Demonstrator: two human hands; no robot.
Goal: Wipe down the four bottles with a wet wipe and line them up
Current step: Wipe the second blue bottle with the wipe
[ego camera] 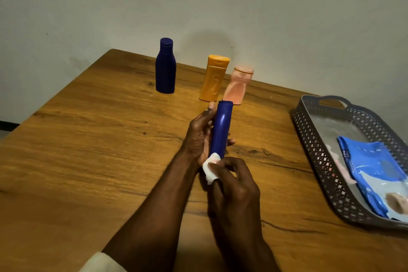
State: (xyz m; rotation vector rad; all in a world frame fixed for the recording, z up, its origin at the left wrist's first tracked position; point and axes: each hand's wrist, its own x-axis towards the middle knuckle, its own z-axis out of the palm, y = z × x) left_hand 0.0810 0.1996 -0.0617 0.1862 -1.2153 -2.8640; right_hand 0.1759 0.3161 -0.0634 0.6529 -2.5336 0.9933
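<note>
While the wooden tabletop [88,150] fills most of the frame, a grey perforated basket [313,150] sits at the right edge holding a blue wipes pack [375,174]. Upper centre, three bottles stand upright in a row: dark blue bottle [165,68], orange bottle [213,78], pink bottle [237,86]. Centre frame, left hand [198,137] grips a blue tube bottle [220,130], held off the surface. Right hand [236,185] pinches a white wet wipe [210,168] against its lower end.
</note>
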